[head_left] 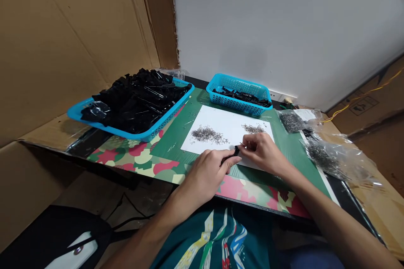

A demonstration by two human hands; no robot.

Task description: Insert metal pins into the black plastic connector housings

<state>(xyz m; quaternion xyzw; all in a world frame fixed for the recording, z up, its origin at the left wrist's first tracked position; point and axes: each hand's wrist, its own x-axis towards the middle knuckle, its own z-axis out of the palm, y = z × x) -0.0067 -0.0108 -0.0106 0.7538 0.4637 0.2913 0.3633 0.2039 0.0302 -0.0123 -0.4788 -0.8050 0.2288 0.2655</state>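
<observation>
My left hand [206, 172] is closed around a small black plastic piece [236, 150], whose end sticks out past the fingers. My right hand [263, 151] pinches at that end, thumb and forefinger close together. Whatever lies between these fingertips is too small to make out. Both hands are over the near edge of a white sheet [217, 118]. Beyond them on the sheet lie two heaps of thin, bent wire pieces, a larger left heap [206, 134] and a smaller right heap [253, 128], partly behind my right hand.
At the left, a wide blue basket [148, 135] is piled high with black pieces. A smaller blue basket [235, 103] at the back holds more. Clear bags of wire pieces [292, 122] lie at the right. Cardboard [78, 29] stands along the left side; a white wall rises behind.
</observation>
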